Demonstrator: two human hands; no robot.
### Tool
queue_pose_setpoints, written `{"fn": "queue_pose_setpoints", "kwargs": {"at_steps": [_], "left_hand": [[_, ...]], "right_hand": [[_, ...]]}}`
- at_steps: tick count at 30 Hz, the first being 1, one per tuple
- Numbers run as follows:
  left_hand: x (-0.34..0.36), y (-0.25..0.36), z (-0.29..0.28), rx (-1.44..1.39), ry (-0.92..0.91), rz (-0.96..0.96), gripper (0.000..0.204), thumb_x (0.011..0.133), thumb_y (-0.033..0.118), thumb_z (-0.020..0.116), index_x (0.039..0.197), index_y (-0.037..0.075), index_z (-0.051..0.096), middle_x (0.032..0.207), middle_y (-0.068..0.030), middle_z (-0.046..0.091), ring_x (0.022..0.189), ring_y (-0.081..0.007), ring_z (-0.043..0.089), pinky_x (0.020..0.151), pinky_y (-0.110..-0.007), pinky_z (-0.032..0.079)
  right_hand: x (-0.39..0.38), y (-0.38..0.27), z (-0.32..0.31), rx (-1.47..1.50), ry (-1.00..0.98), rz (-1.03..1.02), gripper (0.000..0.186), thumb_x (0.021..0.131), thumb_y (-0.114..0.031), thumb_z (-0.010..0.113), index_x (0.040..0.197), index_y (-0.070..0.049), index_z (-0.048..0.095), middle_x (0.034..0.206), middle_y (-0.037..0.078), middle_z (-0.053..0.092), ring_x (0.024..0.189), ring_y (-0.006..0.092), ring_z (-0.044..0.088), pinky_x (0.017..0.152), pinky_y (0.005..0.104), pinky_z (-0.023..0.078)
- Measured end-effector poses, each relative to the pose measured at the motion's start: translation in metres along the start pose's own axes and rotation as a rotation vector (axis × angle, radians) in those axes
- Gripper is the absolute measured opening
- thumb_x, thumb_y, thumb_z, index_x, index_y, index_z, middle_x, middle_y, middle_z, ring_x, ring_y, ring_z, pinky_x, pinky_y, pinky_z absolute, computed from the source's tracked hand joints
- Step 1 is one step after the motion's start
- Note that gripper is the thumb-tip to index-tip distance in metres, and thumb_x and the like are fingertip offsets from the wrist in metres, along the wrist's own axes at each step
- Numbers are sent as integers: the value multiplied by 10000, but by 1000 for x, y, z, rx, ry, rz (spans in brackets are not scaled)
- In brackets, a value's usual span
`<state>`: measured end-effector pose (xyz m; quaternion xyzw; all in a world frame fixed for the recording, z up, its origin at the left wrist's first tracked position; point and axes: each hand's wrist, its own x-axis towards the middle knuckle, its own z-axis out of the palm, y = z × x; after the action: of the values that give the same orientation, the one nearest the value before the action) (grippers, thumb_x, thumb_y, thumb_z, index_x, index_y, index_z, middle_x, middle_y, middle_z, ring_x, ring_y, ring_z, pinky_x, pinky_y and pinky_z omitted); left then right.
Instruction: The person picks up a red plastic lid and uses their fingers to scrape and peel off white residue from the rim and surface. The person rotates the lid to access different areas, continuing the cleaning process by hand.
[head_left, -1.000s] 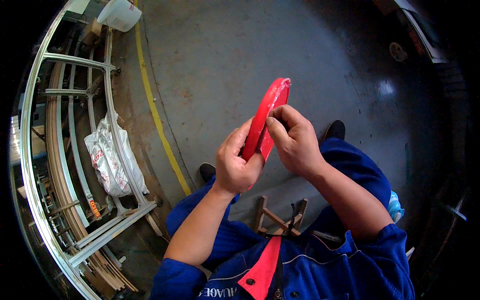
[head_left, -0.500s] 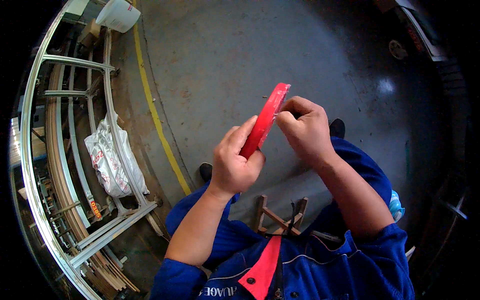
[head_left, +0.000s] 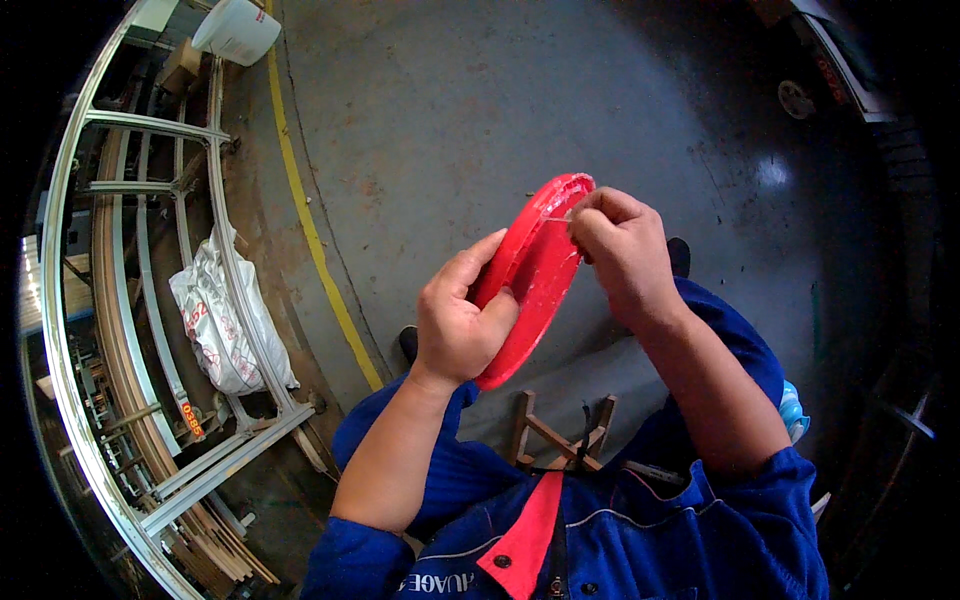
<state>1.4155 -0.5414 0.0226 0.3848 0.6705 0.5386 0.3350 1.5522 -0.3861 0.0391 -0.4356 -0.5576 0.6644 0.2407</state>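
Note:
A red round plastic lid (head_left: pixel 545 285) is tilted on edge above my lap, its hollow inner side turned toward the right. Whitish residue clings along its rim, most of it at the top. My left hand (head_left: pixel 462 315) is closed round the lid's lower left edge, the thumb pressed on the inner side. At the upper right rim my right hand (head_left: pixel 625 250) is closed in a pinch. A thin pale strand (head_left: pixel 558 219) runs from the rim to its fingertips.
Metal racking (head_left: pixel 215 200) with long strips lines the left side. Against it lies a white plastic sack (head_left: pixel 225 320), and a white bucket (head_left: pixel 237 32) stands beyond. A yellow line (head_left: pixel 310 230) crosses the grey floor. Wooden stool legs (head_left: pixel 548 432) show between my knees.
The lid has turned from nearly edge-on so that its inner side shows. My right hand has moved slightly right, and a pale strand now stretches from the rim to it.

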Motion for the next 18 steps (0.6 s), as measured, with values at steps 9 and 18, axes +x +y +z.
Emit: {"fn": "queue_pose_setpoints", "kwargs": {"at_steps": [9, 18], "left_hand": [[1, 7, -3, -177, -10, -125, 534, 859, -109, 557, 1393, -90, 584, 1280, -144, 700, 1159, -187, 675, 1044, -326, 512], [0, 1, 0, 264, 118, 192, 578, 761, -16, 693, 1337, 2, 652, 1068, -160, 727, 930, -278, 730, 841, -364, 590]], "right_hand": [[-4, -10, -2, -157, -14, -101, 125, 852, -56, 588, 856, 21, 687, 747, 14, 624, 720, 88, 552, 648, 267, 455], [-8, -6, 7, -80, -14, -6, 264, 948, -213, 737, 1040, 35, 744, 920, 101, 763, 845, 125, 695, 764, 294, 550]]}}
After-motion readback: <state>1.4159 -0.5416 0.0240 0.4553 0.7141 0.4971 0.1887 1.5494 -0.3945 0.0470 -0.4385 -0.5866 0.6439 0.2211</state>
